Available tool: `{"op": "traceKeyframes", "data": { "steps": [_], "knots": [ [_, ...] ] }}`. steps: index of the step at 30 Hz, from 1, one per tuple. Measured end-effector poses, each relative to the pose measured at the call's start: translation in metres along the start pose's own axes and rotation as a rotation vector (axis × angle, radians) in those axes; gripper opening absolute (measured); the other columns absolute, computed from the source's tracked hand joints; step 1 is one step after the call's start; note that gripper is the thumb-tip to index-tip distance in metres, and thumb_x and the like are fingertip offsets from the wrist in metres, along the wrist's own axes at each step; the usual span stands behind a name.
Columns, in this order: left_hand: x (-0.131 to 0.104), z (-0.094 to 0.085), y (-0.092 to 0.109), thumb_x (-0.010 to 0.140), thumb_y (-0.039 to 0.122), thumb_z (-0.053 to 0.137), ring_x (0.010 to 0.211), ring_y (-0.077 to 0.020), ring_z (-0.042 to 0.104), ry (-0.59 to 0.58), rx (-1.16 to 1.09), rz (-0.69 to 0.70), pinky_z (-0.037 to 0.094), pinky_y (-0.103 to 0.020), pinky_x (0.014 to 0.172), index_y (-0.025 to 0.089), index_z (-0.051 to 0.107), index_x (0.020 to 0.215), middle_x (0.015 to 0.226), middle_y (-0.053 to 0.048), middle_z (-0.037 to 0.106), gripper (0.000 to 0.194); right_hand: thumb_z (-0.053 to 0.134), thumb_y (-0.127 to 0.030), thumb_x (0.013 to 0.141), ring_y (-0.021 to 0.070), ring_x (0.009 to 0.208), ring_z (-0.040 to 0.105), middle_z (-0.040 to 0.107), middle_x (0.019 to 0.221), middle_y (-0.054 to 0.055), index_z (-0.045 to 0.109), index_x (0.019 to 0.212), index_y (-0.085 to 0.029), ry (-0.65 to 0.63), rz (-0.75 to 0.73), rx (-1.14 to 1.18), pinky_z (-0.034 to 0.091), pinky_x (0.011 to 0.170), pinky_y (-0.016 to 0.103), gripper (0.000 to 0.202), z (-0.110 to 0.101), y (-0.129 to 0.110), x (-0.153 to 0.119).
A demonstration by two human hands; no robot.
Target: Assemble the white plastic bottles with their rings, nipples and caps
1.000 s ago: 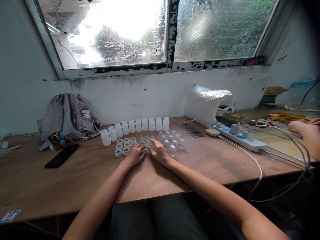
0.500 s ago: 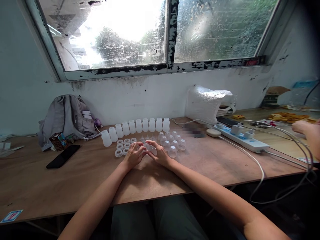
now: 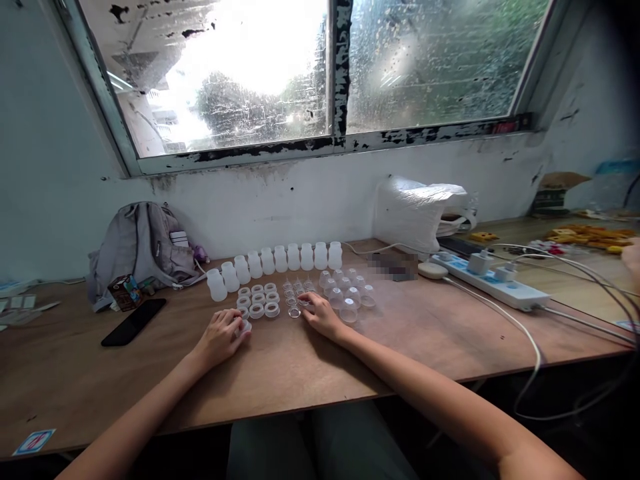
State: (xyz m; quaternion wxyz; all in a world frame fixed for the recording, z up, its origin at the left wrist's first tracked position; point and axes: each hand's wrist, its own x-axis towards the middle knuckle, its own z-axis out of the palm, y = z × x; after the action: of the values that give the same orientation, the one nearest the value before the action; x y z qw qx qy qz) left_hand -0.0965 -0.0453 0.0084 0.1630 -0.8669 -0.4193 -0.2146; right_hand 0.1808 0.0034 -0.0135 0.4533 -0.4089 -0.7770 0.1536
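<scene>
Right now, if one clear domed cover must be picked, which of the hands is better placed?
Right, I would judge: the right hand is beside the clear domed covers, while the left hand is farther away, near the white rings.

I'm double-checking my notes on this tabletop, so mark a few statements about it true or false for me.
1. The frosted bottles stand behind the white rings. True.
2. The phone lies on top of the backpack. False: the phone lies on the table, in front of the backpack.
3. The right hand is nearer the clear domes than the left hand is. True.
4. The power strip is left of the rings. False: the power strip is right of them.
</scene>
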Motion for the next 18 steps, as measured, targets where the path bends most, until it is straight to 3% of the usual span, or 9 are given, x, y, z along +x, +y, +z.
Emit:
{"op": "traceKeyframes", "data": {
  "steps": [5, 9, 12, 18],
  "knots": [
    [-0.002, 0.007, -0.007, 0.078, 0.035, 0.046, 0.088, -0.0216, 0.05, 0.0, 0.018, 0.002, 0.038, -0.037, 0.078, 0.019, 0.054, 0.073, 0.094, -0.007, 0.055, 0.019, 0.05, -0.012, 0.071, 0.0168, 0.085, 0.057, 0.061, 0.09, 0.008, 0.055, 0.091, -0.014, -0.021, 0.053, 0.06, 0.045, 0.077, 0.031, 0.021, -0.002, 0.0, 0.0],
    [0.01, 0.006, 0.002, 0.078, 0.035, 0.046, 0.083, -0.0203, 0.051, 0.091, -0.042, -0.086, 0.04, -0.035, 0.075, 0.019, 0.051, 0.076, 0.088, -0.006, 0.053, 0.016, 0.049, -0.011, 0.071, 0.0169, 0.085, 0.058, 0.061, 0.09, 0.008, 0.054, 0.091, -0.015, -0.027, 0.054, 0.075, 0.045, 0.078, 0.032, 0.021, 0.001, 0.004, 0.0],
    [0.031, 0.003, 0.022, 0.082, 0.03, 0.041, 0.083, -0.0184, 0.05, 0.177, -0.12, -0.164, 0.041, -0.033, 0.075, 0.019, 0.048, 0.08, 0.085, -0.005, 0.052, 0.013, 0.048, -0.011, 0.072, 0.0164, 0.083, 0.057, 0.061, 0.088, 0.007, 0.054, 0.09, -0.015, -0.025, 0.036, 0.067, 0.045, 0.077, 0.031, 0.02, 0.003, 0.007, 0.001],
    [0.094, 0.015, 0.058, 0.083, 0.028, 0.04, 0.081, -0.0176, 0.05, 0.234, -0.136, -0.092, 0.04, -0.033, 0.076, 0.02, 0.05, 0.079, 0.081, -0.003, 0.055, 0.013, 0.045, -0.003, 0.068, 0.0149, 0.08, 0.055, 0.059, 0.086, 0.006, 0.053, 0.094, -0.016, 0.016, -0.052, 0.018, 0.044, 0.076, 0.029, 0.029, -0.003, 0.008, 0.001]
  ]
}}
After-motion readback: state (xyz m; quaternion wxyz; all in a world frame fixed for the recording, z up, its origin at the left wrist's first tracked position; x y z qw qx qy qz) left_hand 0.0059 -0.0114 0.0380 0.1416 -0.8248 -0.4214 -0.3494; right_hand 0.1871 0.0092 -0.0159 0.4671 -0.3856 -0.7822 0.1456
